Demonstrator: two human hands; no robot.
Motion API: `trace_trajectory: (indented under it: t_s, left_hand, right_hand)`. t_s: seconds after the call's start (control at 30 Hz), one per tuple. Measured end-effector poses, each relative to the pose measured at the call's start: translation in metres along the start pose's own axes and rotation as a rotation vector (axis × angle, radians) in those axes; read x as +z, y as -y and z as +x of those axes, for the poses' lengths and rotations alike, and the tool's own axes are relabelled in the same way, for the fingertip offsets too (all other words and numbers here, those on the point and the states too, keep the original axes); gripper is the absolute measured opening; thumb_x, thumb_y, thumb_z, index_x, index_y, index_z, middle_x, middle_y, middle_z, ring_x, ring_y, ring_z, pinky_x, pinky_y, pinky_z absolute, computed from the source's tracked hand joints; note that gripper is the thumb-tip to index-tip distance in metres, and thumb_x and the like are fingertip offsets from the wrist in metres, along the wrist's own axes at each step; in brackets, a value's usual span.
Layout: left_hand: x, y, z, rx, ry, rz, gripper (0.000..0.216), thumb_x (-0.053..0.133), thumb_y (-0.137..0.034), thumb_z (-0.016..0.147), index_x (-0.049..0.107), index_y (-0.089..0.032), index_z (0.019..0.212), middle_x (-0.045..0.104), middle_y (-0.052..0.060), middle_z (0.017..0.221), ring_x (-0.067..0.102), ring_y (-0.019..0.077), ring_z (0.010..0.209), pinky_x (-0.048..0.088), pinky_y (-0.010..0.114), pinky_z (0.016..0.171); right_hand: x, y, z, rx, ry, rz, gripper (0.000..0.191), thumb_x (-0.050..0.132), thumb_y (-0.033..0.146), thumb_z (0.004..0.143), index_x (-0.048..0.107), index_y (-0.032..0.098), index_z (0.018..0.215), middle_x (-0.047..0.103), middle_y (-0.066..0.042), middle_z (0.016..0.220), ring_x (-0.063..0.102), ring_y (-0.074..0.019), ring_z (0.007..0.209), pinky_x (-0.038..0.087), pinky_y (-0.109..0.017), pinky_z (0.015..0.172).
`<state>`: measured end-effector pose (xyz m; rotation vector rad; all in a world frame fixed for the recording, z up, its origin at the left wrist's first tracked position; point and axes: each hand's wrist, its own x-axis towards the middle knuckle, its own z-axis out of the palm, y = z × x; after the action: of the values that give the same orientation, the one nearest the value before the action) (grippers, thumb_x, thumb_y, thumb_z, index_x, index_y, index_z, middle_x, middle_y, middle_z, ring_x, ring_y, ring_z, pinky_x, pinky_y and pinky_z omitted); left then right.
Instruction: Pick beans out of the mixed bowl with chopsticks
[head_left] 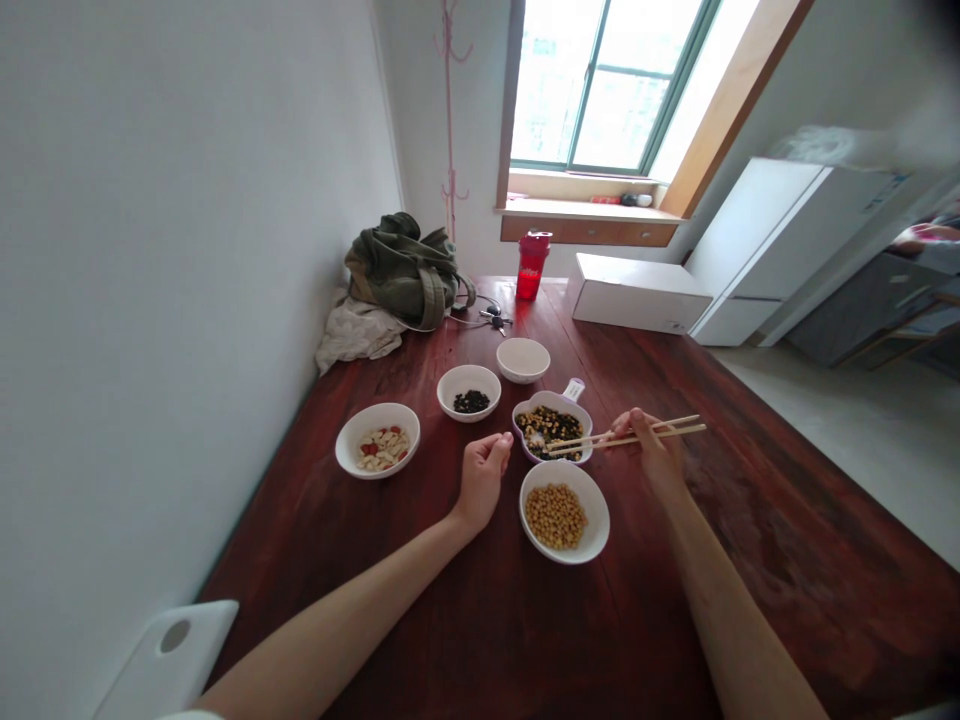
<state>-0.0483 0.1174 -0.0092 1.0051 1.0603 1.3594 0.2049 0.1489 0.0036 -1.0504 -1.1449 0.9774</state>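
Between the fingers of my right hand (651, 440) are wooden chopsticks (679, 424), their tips inside a purple-rimmed dish with a short handle (574, 390). That dish holds yellow soybeans mixed with dark seeds, plus a whitish piece near the tips. My left hand (484, 475) is closed at the dish's left edge, thumb against the fingers; whether it grips the rim or something small is hidden. Just in front stands a white bowl of soybeans (556, 516). Further left are a bowl of dark seeds (471, 402) and a bowl of pale and red pieces (382, 450).
Behind the dish is another white bowl (523, 360). A red cup (532, 266), a white box (637, 292), keys (496, 320) and a green bag (405, 265) on a pale cloth (360, 330) sit at the table's far end. A wall borders the left side.
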Motion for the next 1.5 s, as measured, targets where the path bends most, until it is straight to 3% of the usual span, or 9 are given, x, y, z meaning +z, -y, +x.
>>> trace_trajectory:
  t_s: [0.23, 1.03, 1.5]
  left_hand:
    - [0.000, 0.001, 0.000, 0.007, -0.008, 0.007, 0.054, 0.067, -0.056, 0.086, 0.039, -0.019, 0.058, 0.032, -0.006, 0.054, 0.023, 0.0074, 0.051, 0.018, 0.025, 0.049]
    - [0.000, 0.001, 0.000, 0.003, 0.002, 0.004, 0.055, 0.067, -0.058, 0.085, 0.038, -0.020, 0.058, 0.032, -0.006, 0.054, 0.023, 0.0072, 0.051, 0.017, 0.025, 0.049]
    - [0.000, 0.000, -0.001, -0.004, -0.002, 0.000, 0.054, 0.067, -0.056, 0.086, 0.038, -0.019, 0.058, 0.031, -0.006, 0.054, 0.023, 0.0072, 0.051, 0.016, 0.025, 0.048]
  right_hand:
    - [0.003, -0.010, 0.000, 0.006, 0.039, -0.151, 0.050, 0.066, 0.067, 0.090, 0.072, 0.022, 0.070, 0.077, -0.007, 0.069, 0.075, -0.0242, 0.063, 0.061, -0.032, 0.054]
    - [0.014, -0.010, -0.005, -0.008, 0.065, -0.187, 0.053, 0.063, 0.070, 0.091, 0.073, 0.022, 0.071, 0.078, -0.006, 0.070, 0.068, -0.0187, 0.051, 0.058, -0.030, 0.052]
    - [0.014, -0.019, -0.004, -0.017, 0.024, -0.166, 0.051, 0.064, 0.066, 0.093, 0.074, 0.022, 0.071, 0.078, -0.006, 0.069, 0.071, -0.0202, 0.054, 0.060, -0.032, 0.057]
